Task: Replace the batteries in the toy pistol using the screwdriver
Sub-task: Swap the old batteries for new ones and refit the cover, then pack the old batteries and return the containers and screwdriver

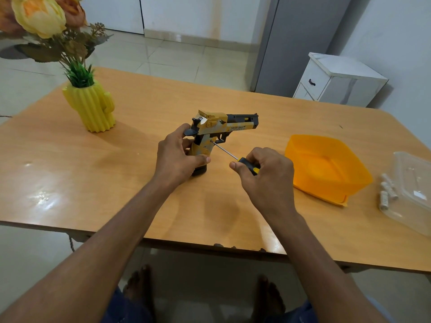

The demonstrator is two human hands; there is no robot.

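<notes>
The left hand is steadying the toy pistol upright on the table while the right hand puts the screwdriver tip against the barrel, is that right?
Not quite. In the head view the screwdriver tip meets the toy pistol at its grip, just behind the trigger, not the barrel. The rest holds: left hand steadies it upright, right hand holds the screwdriver.

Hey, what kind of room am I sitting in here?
Probably a room in a home, perhaps a dining or living area: a wooden table with a cactus-shaped vase of artificial flowers, a tiled floor, and a small white bedside cabinet against the wall.

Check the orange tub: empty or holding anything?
Empty. The orange tub shows only bare floor inside; the batteries lie outside on the table.
</notes>
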